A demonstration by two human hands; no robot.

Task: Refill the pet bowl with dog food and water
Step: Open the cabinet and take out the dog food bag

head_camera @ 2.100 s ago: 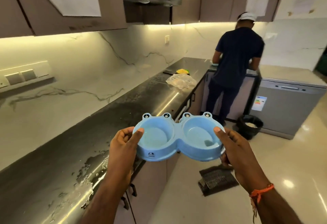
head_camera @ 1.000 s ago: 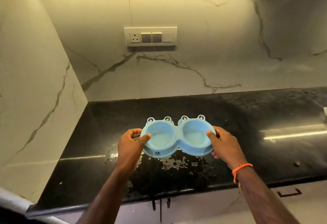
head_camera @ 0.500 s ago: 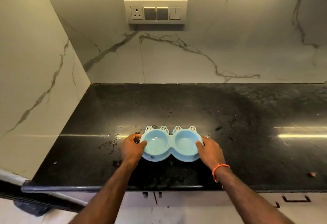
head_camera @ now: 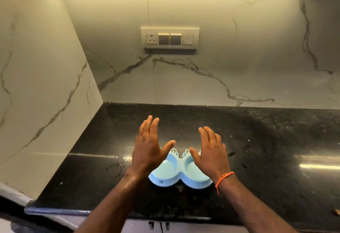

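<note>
Blue plastic, the double pet bowl [head_camera: 179, 174] sits flat on the black counter [head_camera: 266, 150], close to the front edge and a little left of the middle of the view. Its two round basins lie side by side, and small knobs stand along its far rim. Both basins look empty of food, though parts are hidden by the hands.

The left hand [head_camera: 149, 150] hovers over the bowl's left basin with its fingers [head_camera: 150, 128] straight and spread, the thumb pointing toward the middle; it grips nothing. The right hand [head_camera: 211, 151] hovers over the right basin in the same manner, fingers [head_camera: 207, 135] stretched out and parted, holding nothing. Whether either palm brushes the bowl's rim cannot be told from this angle. An orange thread [head_camera: 223, 178] circles the right wrist.

Wet patches and splashes [head_camera: 117, 164] glisten on the dark stone just left of the bowl, and long strips of light reflect across it. Pale marble with grey veins [head_camera: 202, 78] covers the wall behind and the side wall on the left. A switch plate [head_camera: 169, 38] with a socket is mounted on the back wall above the bowl. Cabinet handles [head_camera: 159, 225] show below the counter's edge.
</note>
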